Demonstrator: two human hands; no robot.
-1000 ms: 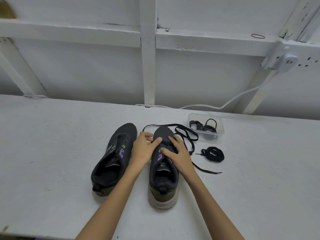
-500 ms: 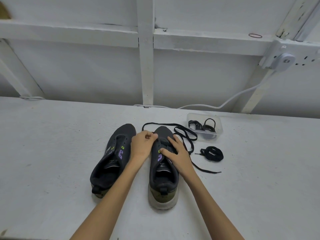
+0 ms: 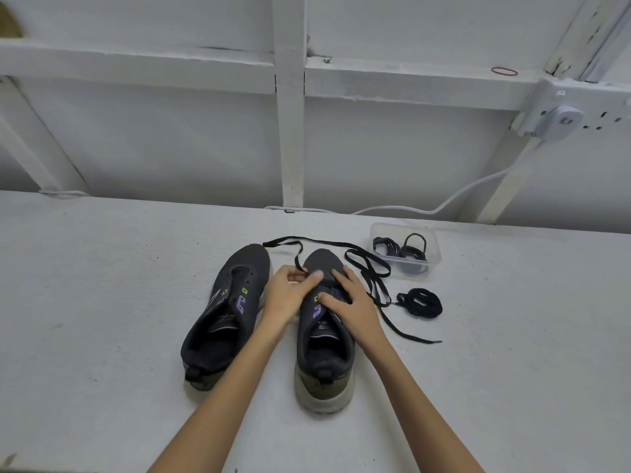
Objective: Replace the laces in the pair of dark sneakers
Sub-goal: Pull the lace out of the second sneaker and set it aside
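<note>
Left grip (image 3: pixel 290 291): fingers and thumb were curled in a narrow pinch on the black lace (image 3: pixel 367 264), just above the toe end of the right sneaker.
Right grip (image 3: pixel 353 303): it held nothing; fingers lay spread and fairly straight, pressing on the tongue and eyelet area of the right sneaker (image 3: pixel 324 356), thumb pointing left across the tongue.
Lace: from the left pinch it rose toward the far side, bent left by the left sneaker's toe, then ran right over the table in long loops; one end trailed off to the near right. Whether it passed through an eyelet could not be told, as the hands covered that part.
Right sneaker: dark, upright on its sole, toe pointing far, heel near, between the two forearms.
Left sneaker (image 3: pixel 232 302): just left of the other, toe angled far right, eyelets bare.
Coiled lace (image 3: pixel 421 302): a black bundle on the table, right of the right grip and apart from it.
Clear box (image 3: pixel 432 268): farther right, holding more dark coils.
Table (image 3: pixel 102 302): white, carrying all of these.
White cable (image 3: pixel 461 196): ran along the far edge up to a plug (image 3: pixel 560 122) on the wall frame.
</note>
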